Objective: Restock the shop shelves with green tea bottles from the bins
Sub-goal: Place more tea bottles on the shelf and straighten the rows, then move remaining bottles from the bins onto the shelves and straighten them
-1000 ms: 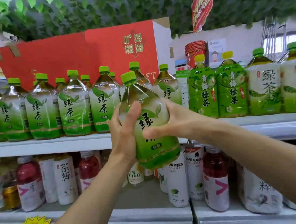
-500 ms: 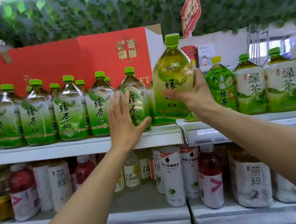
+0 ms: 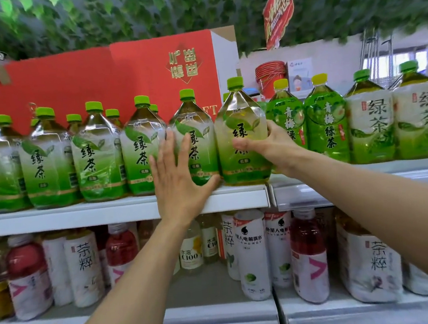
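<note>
A large green tea bottle (image 3: 240, 122) with a green cap stands on the upper white shelf (image 3: 108, 211), at the right end of a row of several matching green tea bottles (image 3: 97, 152). My right hand (image 3: 271, 146) is wrapped around its middle from the right, thumb across the label. My left hand (image 3: 175, 176) is flat and spread, fingers up, against the front of the neighbouring bottle (image 3: 192, 137), its thumb reaching toward the base of the held bottle.
Darker green plum tea bottles (image 3: 327, 124) and white-labelled green tea bottles (image 3: 418, 121) fill the shelf to the right. A red carton (image 3: 121, 76) stands behind the row. The lower shelf (image 3: 217, 315) holds red and white drink bottles. Leaf garlands hang overhead.
My right hand has brought the bottle down from above the shelf and stood it at the row's right end. My left hand moved right and forward onto the neighbouring bottle.
</note>
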The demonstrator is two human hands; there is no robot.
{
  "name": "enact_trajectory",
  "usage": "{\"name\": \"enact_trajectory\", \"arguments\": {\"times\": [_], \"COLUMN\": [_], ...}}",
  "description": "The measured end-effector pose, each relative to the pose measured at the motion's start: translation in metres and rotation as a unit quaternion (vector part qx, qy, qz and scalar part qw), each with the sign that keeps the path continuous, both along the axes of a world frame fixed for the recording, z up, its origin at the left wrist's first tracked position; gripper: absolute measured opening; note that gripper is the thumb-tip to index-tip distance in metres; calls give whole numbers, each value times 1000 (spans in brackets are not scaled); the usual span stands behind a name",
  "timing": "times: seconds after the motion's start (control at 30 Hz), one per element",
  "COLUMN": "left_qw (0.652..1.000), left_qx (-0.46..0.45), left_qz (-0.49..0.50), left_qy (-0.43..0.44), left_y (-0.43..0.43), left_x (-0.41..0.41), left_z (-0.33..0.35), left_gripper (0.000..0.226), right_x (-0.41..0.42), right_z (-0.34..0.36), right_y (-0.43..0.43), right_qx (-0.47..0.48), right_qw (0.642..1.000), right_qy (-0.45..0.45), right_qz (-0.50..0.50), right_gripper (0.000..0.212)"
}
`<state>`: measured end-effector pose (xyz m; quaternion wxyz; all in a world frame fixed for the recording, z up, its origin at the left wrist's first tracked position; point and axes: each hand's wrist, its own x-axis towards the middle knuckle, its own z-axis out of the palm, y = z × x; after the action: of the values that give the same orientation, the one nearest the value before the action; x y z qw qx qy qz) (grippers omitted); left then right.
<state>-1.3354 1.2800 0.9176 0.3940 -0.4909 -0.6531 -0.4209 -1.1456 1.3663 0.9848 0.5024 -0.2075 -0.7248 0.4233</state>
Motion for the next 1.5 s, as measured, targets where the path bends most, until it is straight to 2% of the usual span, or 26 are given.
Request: {"name": "enact_trajectory", "arguments": {"times": [0.07,0.2,0.3,0.37,0.57,0.77,0.83,0.9,1.0,1.2,1.33,1.5], "left_qw": [1000,1000,1000,1000,1000,1000,999,998,998,996,996,986], "left_qx": [5,0,0,0,-10,-8,-22,-48,-66,-48,-65,-147], "left_qz": [-3,-2,3,-1,2,10,30,40,-2,-41,-50,-74], "left_qy": [0,-1,8,10,12,18,28,25,-13,57,44,10], "left_y": [0,-1,-1,-1,0,2,0,-5,-19,-77,-110,-137], "left_x": [0,1,1,1,4,4,7,11,27,71,90,111], "left_z": [0,1,1,1,1,0,2,3,-3,-55,-107,-183], "left_gripper": [107,106,105,104,103,103,102,98,87,80,75,74], "right_x": [2,11,14,14,10,8,8,9,14,49,76,108], "right_z": [0,-2,-13,-18,-16,-15,-16,-21,-36,-95,-151,-233], "right_y": [1,6,7,7,8,5,-4,-18,-40,-92,-124,-152], "right_qx": [-13,-3,71,91,85,63,74,122,206,349,367,348], "right_qw": [1000,996,985,982,979,974,965,941,903,854,844,844], "right_qy": [-22,-87,-151,-155,-171,-197,-216,-246,-248,-214,-228,-291], "right_qz": [18,30,-40,-55,-66,-88,-127,-198,-283,-321,-317,-286], "right_gripper": [106,78,87,90,80,78,77,76,74,62,59,58]}}
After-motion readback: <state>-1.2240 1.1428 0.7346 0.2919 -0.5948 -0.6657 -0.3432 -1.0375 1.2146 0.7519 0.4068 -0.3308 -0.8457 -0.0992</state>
